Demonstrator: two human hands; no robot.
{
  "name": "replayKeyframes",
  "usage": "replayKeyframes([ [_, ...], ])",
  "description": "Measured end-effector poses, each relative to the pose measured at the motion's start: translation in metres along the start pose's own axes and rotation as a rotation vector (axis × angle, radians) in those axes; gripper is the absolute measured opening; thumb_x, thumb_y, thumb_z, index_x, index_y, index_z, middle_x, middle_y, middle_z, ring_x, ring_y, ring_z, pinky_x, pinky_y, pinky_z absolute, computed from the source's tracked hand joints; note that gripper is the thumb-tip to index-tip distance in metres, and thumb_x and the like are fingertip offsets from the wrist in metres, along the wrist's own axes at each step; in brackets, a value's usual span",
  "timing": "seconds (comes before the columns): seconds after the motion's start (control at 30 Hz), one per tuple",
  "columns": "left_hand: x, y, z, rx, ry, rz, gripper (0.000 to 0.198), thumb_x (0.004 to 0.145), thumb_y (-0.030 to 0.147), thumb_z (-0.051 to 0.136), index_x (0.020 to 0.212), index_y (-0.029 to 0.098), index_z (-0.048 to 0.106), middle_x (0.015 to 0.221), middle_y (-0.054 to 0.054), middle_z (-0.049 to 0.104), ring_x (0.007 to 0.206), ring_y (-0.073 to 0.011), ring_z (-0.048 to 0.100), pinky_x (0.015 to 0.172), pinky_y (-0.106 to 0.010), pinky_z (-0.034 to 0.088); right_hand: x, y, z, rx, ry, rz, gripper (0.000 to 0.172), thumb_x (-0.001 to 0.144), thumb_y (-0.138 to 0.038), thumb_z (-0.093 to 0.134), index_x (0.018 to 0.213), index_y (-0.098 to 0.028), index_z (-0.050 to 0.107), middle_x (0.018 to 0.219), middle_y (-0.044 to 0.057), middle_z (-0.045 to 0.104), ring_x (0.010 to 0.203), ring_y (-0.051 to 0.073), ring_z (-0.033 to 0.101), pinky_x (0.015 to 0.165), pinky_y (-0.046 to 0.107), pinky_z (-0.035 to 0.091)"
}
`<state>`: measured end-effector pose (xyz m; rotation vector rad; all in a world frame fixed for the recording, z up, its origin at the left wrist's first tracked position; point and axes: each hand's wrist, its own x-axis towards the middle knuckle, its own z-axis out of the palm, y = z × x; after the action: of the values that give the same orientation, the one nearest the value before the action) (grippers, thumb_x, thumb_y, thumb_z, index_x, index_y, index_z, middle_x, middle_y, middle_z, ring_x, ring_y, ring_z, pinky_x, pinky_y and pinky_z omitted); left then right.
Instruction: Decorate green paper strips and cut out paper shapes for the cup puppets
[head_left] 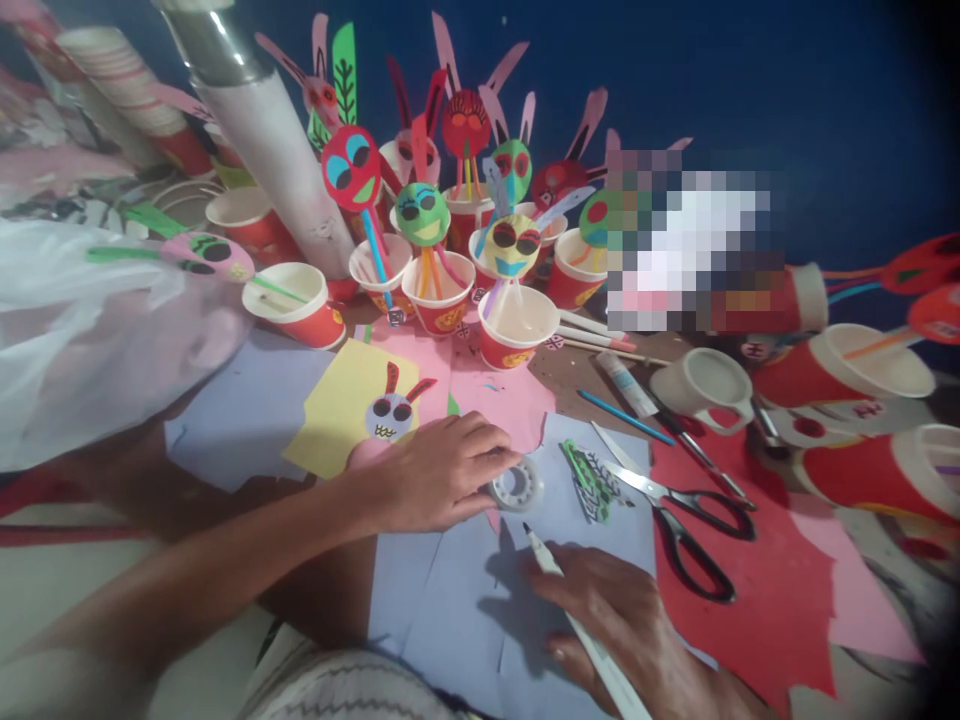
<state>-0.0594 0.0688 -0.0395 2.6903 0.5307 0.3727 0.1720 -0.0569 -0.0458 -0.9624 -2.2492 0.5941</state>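
Note:
My left hand (439, 470) rests on pink paper (491, 395) with its fingers curled over a clear tape roll (519, 487). Lower down, my right hand (622, 625) holds a white pen (577, 625), its tip pointing up over a pale blue sheet (450, 590). A green patterned paper cut-out (589, 480) lies just right of the tape roll. Black-handled scissors (686, 520) lie open on red paper (757, 600) to the right of my right hand.
Several red paper cups (517, 330) holding paper faces on sticks stand at the back. Tipped cups (847, 370) lie at the right. A yellow sheet (345, 410) carries a small grey face. A glue stick (626, 385), a white tube (266, 150) and a plastic bag (82, 330) are nearby.

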Motion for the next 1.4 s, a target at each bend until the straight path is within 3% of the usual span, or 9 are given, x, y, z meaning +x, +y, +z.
replayKeyframes([
  [0.3, 0.001, -0.001, 0.001, -0.065, -0.001, -0.001, 0.044, 0.089, 0.033, 0.063, 0.124, 0.009, 0.054, 0.116, -0.014, 0.061, 0.105, -0.0261, 0.053, 0.091, -0.041, 0.046, -0.005, 0.001, 0.004, -0.007, 0.006, 0.012, 0.032, 0.1, -0.042, 0.045, 0.112, -0.017, 0.059, 0.092, 0.01, 0.074, 0.084, 0.02, 0.071, 0.077, 0.03, 0.057],
  [0.53, 0.0, -0.004, -0.019, -0.158, 0.089, -0.091, 0.033, 0.089, 0.019, 0.056, 0.121, 0.012, 0.056, 0.112, -0.011, 0.064, 0.105, -0.0225, 0.054, 0.095, -0.038, 0.045, -0.002, 0.0, 0.002, -0.019, -0.004, 0.01, 0.033, 0.101, -0.043, 0.042, 0.113, -0.017, 0.059, 0.093, 0.01, 0.074, 0.085, 0.02, 0.072, 0.077, 0.03, 0.058],
  [0.6, -0.001, -0.005, -0.022, -0.127, 0.121, -0.104, 0.034, 0.089, 0.027, 0.06, 0.119, 0.01, 0.058, 0.108, -0.011, 0.064, 0.099, -0.0229, 0.054, 0.091, -0.038, 0.046, 0.002, -0.002, 0.0, -0.025, 0.017, -0.003, 0.032, 0.101, -0.041, 0.039, 0.112, -0.018, 0.059, 0.091, 0.009, 0.075, 0.082, 0.019, 0.072, 0.075, 0.028, 0.058],
  [0.73, -0.001, -0.003, -0.014, -0.014, 0.091, -0.067, 0.058, 0.081, 0.049, 0.071, 0.12, 0.009, 0.058, 0.105, -0.012, 0.062, 0.094, -0.025, 0.053, 0.085, -0.039, 0.045, 0.009, -0.003, -0.002, -0.054, 0.077, -0.023, 0.03, 0.102, -0.041, 0.038, 0.107, -0.02, 0.058, 0.084, 0.007, 0.076, 0.076, 0.017, 0.073, 0.068, 0.024, 0.057],
  [0.9, 0.001, 0.002, -0.004, 0.035, 0.002, -0.095, 0.065, 0.077, 0.056, 0.072, 0.122, 0.013, 0.056, 0.106, -0.01, 0.06, 0.096, -0.0253, 0.052, 0.081, -0.037, 0.045, 0.001, 0.004, 0.006, -0.019, 0.055, -0.057, 0.035, 0.102, -0.043, 0.039, 0.111, -0.015, 0.058, 0.088, 0.009, 0.076, 0.083, 0.019, 0.073, 0.073, 0.027, 0.058],
  [1.1, 0.002, 0.003, -0.002, 0.039, -0.036, -0.105, 0.047, 0.087, 0.049, 0.064, 0.117, 0.013, 0.06, 0.103, -0.009, 0.06, 0.093, -0.0233, 0.051, 0.079, -0.036, 0.044, -0.005, 0.008, 0.009, -0.003, 0.066, -0.035, 0.033, 0.101, -0.042, 0.04, 0.112, -0.017, 0.059, 0.09, 0.01, 0.076, 0.085, 0.02, 0.073, 0.072, 0.028, 0.058],
  [1.4, 0.002, 0.003, -0.002, 0.047, -0.019, -0.094, 0.042, 0.089, 0.047, 0.061, 0.115, 0.013, 0.06, 0.102, -0.009, 0.06, 0.091, -0.0229, 0.051, 0.078, -0.035, 0.044, -0.004, 0.008, 0.007, -0.004, 0.037, -0.034, 0.033, 0.101, -0.042, 0.04, 0.113, -0.017, 0.059, 0.094, 0.009, 0.077, 0.089, 0.02, 0.073, 0.076, 0.027, 0.058],
])
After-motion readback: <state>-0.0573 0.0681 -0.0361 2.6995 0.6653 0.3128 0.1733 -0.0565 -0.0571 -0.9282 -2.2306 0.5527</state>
